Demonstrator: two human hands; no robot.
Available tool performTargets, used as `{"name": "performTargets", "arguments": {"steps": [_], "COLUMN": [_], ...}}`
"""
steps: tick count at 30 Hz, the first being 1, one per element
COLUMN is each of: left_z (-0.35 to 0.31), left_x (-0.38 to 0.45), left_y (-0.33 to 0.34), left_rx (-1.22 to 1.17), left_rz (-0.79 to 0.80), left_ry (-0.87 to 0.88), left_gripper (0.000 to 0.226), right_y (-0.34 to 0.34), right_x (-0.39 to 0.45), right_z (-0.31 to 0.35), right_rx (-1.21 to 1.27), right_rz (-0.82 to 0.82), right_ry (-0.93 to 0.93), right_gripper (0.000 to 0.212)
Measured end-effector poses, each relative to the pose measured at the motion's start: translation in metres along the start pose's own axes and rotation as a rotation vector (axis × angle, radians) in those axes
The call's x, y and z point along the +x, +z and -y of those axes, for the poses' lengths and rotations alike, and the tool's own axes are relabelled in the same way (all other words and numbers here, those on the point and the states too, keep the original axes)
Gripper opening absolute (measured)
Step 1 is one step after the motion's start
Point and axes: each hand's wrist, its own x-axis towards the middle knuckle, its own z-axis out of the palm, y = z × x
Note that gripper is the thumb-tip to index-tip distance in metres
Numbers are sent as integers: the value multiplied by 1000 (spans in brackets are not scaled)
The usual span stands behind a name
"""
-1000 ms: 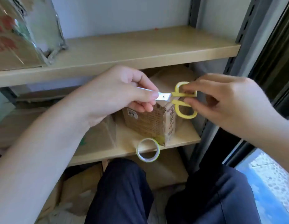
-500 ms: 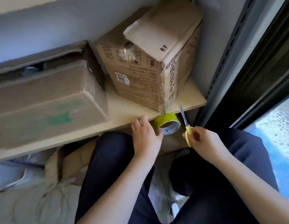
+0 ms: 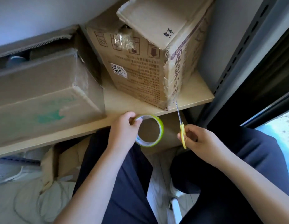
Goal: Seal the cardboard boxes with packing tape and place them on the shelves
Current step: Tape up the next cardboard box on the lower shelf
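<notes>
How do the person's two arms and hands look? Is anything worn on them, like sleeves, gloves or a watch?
Both forearms are bare as far as the frame shows; no sleeve reaches into view. The left hand and the right hand wear no gloves, and no ring, watch or bracelet shows. The fingernails look short and unpainted. Dark navy trousers cover the legs below.

The upright cardboard box (image 3: 140,65) carries a white sticker (image 3: 118,70) reading "1060". Its front face shows handling pictograms above dense printed text, too small to read. Handwritten black characters on its top flap (image 3: 169,33) are illegible.
</notes>
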Motion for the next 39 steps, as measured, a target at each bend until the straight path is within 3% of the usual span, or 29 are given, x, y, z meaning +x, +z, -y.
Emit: {"name": "performTargets", "arguments": {"steps": [4,7,10,14,17,21,28,34,39], "left_z": [-7,-19,-21,-16,-12,-19,-30,-30,-41], "left_x": [41,66,82,79,67,37,35,30,25], "left_y": [-45,-56,-50,-34,-27,-21,0,-3,-16], "left_rx": [241,372,414,466,347,170,273,447,701], "left_rz": [76,154,83,-80,-142,-220,149,135,75], "left_ry": [105,199,259,390,437,503,370,391,437], "left_gripper": [25,22,15,22,29,23,48,41,30], "right_y": [8,26,57,90,100,103,96,88,71], "right_x": [-1,4,12,18,17,18,18,9,12], "right_z": [8,23,48,65,60,51,31,11,9], "right_rx": [29,210,521,669,635,622,534,387,178], "right_rz": [87,32,-58,-90,-61,-61,-46,76,141], "right_ry": [27,36,58,50,22,26,105,210,70], "right_gripper": [23,21,17,9,9,12,21,43,21]}}
